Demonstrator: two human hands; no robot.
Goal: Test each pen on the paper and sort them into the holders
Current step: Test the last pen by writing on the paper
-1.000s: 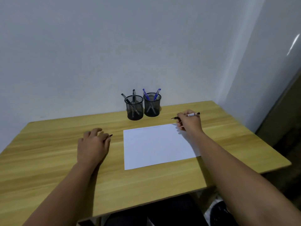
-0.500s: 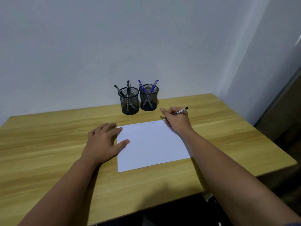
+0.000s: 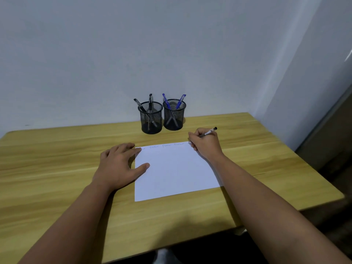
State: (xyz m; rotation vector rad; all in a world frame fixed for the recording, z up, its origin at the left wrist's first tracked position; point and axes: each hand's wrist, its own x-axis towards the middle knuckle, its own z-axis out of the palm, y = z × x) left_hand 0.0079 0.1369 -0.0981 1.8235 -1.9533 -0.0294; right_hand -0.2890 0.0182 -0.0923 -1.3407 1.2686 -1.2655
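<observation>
A white sheet of paper [image 3: 173, 170] lies on the wooden table [image 3: 57, 168], with faint scribbles along its far edge. My right hand [image 3: 204, 144] grips a black-capped pen [image 3: 208, 133] with its tip at the paper's far right corner. My left hand [image 3: 120, 162] lies flat, fingers spread, pressing the paper's left edge. Behind the paper stand two black mesh holders side by side: the left holder [image 3: 151, 119] has two black pens, the right holder [image 3: 174, 116] has two blue pens.
A pale wall rises right behind the holders, and a second wall closes in at the right. The table's right edge [image 3: 297, 155] drops off to a dark floor. Its near edge runs below my forearms.
My left hand slid right from the bare table onto the paper's left edge. My right hand brought the pen down to the paper's far right corner. The camera tilted.
</observation>
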